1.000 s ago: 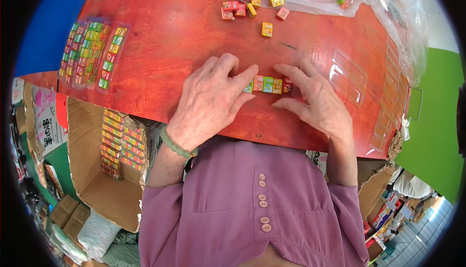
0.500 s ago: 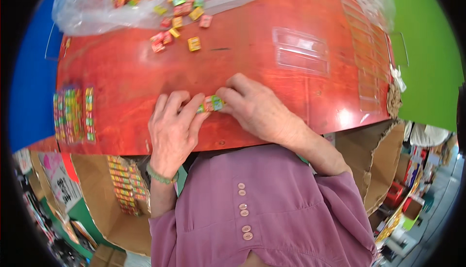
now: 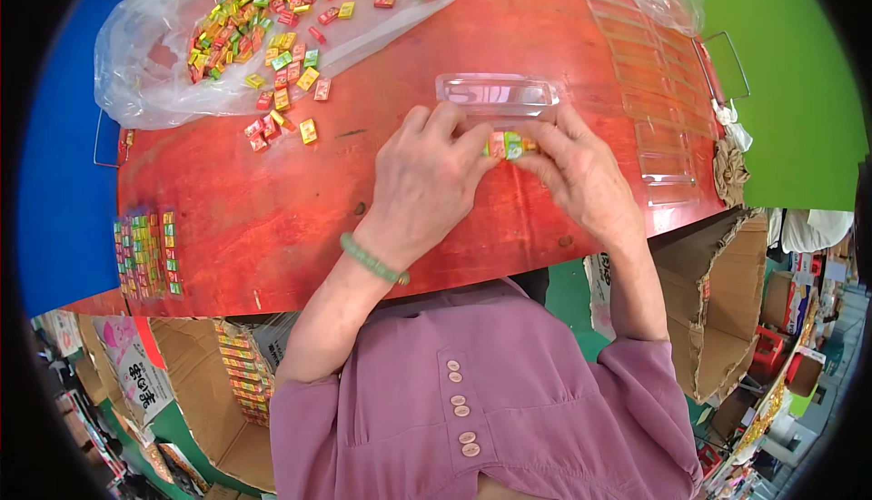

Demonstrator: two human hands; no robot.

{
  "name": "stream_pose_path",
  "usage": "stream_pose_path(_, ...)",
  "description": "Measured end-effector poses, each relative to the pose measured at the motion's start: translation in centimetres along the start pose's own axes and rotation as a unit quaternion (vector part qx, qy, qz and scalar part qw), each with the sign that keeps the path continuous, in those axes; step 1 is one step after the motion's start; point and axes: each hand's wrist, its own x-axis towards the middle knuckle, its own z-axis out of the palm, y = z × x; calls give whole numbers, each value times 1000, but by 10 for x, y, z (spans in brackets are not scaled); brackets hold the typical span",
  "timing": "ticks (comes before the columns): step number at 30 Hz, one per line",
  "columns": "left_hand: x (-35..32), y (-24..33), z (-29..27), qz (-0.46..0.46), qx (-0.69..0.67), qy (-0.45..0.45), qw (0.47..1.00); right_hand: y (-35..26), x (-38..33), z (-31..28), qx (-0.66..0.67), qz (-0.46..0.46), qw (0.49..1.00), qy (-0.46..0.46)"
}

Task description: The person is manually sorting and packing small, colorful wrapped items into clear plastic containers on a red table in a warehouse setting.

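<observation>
My left hand (image 3: 422, 178), with a green bead bracelet at its wrist, pinches the left end of a short row of small wrapped candies (image 3: 506, 145). Fingers of my right hand (image 3: 586, 178) close on the row's right end. Red, green and yellow blocks show between the fingertips; the ends are covered by my fingers. Just beyond the row lies a clear plastic tray (image 3: 490, 91) on the red table (image 3: 354, 164). My fingertips are close to its near edge, and whether they touch it I cannot tell.
A heap of loose candies (image 3: 245, 32) spreads over a clear plastic bag (image 3: 136, 91) at the far left, several spilling onto the table. Filled candy packs (image 3: 141, 253) stand at the left edge. Clear trays (image 3: 649, 91) lie at the right. Cardboard boxes (image 3: 186, 355) sit below the table's edge.
Both hands have carried the candy row away from the table's near edge, up to the clear tray. The view has also shifted, showing more of the candy heap.
</observation>
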Motion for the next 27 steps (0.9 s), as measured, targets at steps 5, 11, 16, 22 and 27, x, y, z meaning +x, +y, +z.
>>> stream_pose_path(5,18,-9,29,0,4,3,1000,29,14,-1,-16,1,1000,1)
stream_pose_path(11,20,-11,36,-12,-15,-28,999,37,11,-2,-6,29,1000,-11)
stream_pose_path(16,17,-11,26,-17,-20,-59,998,39,9,-2,5,12,1000,-14)
stream_pose_path(22,10,-14,11,-32,-77,-72,994,38,5,-1,0,19,1000,-8)
stream_pose_path(27,-3,-15,-2,-45,-21,-72,996,37,-10,-1,-122,-31,992,25)
